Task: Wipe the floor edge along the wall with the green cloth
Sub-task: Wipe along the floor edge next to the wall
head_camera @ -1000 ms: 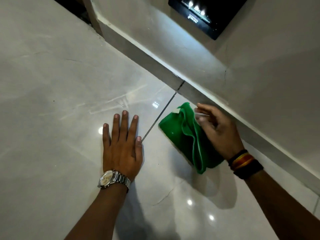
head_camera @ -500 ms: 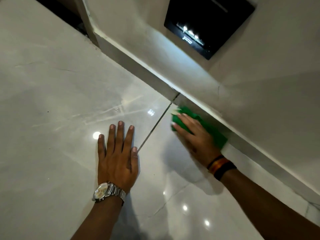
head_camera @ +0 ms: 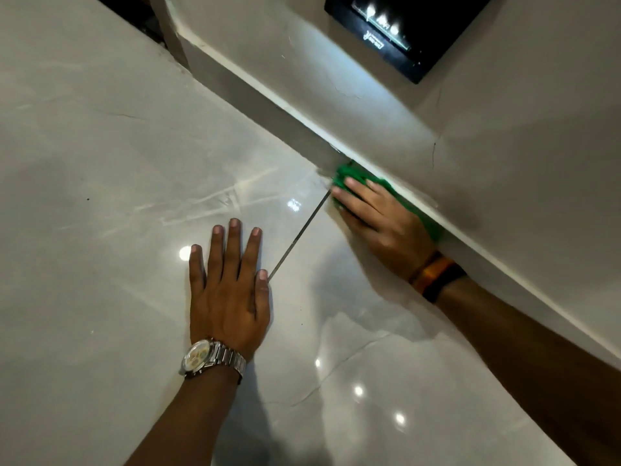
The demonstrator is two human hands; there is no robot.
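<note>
The green cloth (head_camera: 347, 173) lies bunched on the glossy floor right against the grey skirting (head_camera: 268, 112) at the foot of the wall. My right hand (head_camera: 379, 216) presses flat on top of it, fingers pointing up-left along the edge, so most of the cloth is hidden; green shows past the fingertips and along the wall side near the wrist. My left hand (head_camera: 228, 290) rests flat on the floor tile to the left, fingers spread, holding nothing, a silver watch on its wrist.
A dark grout line (head_camera: 299, 233) runs between my hands toward the skirting. A black panel with small lights (head_camera: 403, 31) is set in the wall above. A dark opening (head_camera: 134, 11) lies at the far end of the wall, top left.
My right hand went from holding the cloth up loosely to pressing it flat against the skirting, then slid it up-left along the edge. My left hand has stayed planted.
</note>
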